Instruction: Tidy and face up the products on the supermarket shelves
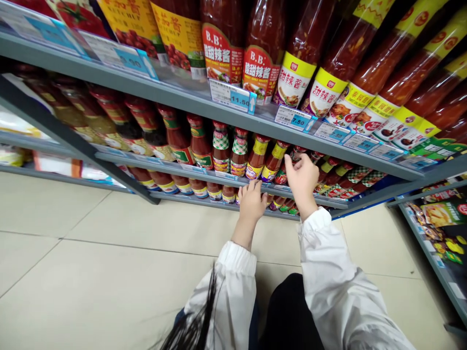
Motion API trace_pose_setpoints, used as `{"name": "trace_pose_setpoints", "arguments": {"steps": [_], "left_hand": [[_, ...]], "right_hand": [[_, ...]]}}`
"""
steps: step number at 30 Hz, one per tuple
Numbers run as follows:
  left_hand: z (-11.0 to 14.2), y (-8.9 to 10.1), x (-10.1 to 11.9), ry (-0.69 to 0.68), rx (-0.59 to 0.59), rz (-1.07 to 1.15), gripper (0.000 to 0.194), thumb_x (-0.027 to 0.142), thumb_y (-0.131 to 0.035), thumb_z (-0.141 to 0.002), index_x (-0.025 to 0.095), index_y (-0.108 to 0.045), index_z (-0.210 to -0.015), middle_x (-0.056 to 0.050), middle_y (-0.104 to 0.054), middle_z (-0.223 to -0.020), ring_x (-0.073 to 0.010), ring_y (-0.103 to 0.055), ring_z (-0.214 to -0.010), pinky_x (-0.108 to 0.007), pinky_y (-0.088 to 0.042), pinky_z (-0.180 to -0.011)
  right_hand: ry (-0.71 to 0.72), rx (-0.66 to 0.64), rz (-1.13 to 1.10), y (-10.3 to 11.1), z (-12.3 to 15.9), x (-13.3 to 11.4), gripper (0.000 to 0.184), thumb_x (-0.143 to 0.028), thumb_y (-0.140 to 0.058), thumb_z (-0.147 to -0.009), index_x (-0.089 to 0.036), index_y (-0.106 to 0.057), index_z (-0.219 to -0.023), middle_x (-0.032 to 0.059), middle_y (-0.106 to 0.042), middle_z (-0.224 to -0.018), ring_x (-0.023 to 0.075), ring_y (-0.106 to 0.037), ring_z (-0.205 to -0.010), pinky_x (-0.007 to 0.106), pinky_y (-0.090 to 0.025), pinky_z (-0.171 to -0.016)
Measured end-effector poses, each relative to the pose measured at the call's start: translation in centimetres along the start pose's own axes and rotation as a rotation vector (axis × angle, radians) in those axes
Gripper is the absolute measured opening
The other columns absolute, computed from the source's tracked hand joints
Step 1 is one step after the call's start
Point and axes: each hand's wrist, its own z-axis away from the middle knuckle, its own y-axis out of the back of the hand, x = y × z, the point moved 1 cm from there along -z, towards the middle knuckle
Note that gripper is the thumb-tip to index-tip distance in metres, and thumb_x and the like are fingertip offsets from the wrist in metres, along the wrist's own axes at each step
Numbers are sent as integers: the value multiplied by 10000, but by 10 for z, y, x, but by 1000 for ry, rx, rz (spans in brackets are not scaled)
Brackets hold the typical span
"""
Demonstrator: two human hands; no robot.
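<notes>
My left hand [251,201] reaches down to the lowest shelf, fingers curled around the top of a small red sauce jar [229,193] area; what it grips is hidden. My right hand [302,179] is at the middle shelf [204,171], fingers bent and pinching at a small red bottle [281,176] behind the shelf edge. Red sauce bottles with yellow caps [257,158] stand just left of that hand. Both arms wear white sleeves.
Top shelf [175,97] carries large chilli sauce bottles [262,53] and price tags [233,95]. A second rack [438,233] with packets stands at the right. Beige tiled floor [91,253] lies below left.
</notes>
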Motion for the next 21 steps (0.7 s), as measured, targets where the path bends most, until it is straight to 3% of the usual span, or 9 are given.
{"name": "trace_pose_setpoints", "arguments": {"steps": [4,8,11,16,21], "left_hand": [[-1,1,-1,-4,1,-4,513,293,-491,-971,175,-527,-1469,-91,-527,-1532,-330,-514,-1330,-550,-314,-1239],[-3,1,-4,-30,-10,-23,519,303,-497,-967,179,-530,-1470,-97,-526,-1532,-332,-542,-1293,-527,-384,-1188],[-6,1,-6,-42,-32,-15,520,297,-484,-972,167,-524,-1473,-107,-515,-1537,-332,-571,-1272,-505,-447,-1128],[-9,2,-7,-49,-38,31,508,279,-487,-979,142,-523,-1467,-117,-510,-1532,-311,-582,-1298,-456,-467,-1130],[-8,6,-3,-31,-52,23,502,264,-485,-985,143,-522,-1470,-112,-521,-1522,-314,-596,-1280,-465,-467,-1129]], "right_hand": [[86,-105,-57,-24,-9,-16,610,-585,-560,-1001,-112,-566,-1386,65,-745,-811,242,-722,-836,282,-467,-740],[118,-218,-49,-36,-28,-16,490,-500,-496,-1045,-97,-574,-1313,99,-752,-843,243,-717,-837,271,-433,-688],[82,-192,1,-37,-32,-18,463,-446,-505,-1045,-86,-561,-1330,130,-757,-910,266,-720,-901,284,-439,-713],[-37,-86,108,-32,-17,-33,500,-559,-519,-1025,-92,-621,-1171,197,-739,-978,330,-718,-952,340,-491,-769],[-100,-32,143,-32,-10,-42,569,-604,-514,-1015,-70,-596,-1194,224,-727,-1009,365,-723,-938,382,-521,-761]]}}
